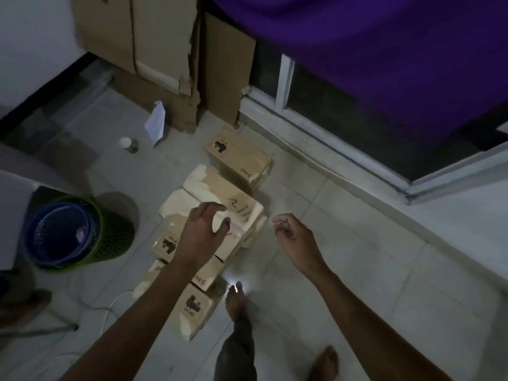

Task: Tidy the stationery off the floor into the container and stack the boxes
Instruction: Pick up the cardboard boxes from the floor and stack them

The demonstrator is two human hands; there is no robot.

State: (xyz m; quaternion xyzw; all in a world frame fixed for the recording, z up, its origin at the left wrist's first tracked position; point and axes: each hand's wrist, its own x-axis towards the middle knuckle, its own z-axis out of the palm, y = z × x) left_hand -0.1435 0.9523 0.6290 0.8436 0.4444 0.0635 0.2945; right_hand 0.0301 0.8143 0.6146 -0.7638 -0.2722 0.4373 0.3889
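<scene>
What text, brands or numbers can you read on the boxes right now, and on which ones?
"2 11", handwritten, roughly: top brown cardboard box under the left hand.
"pico", upside down, uncertain: far brown cardboard box with a black logo.
Same brand mark, blurred: lower cardboard box by the left forearm.
Small print under the black logos: unreadable.

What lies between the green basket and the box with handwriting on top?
Only bare floor tile separates the green basket from the handwritten box, as the head view shows; the left hand reaches over that box.
</scene>
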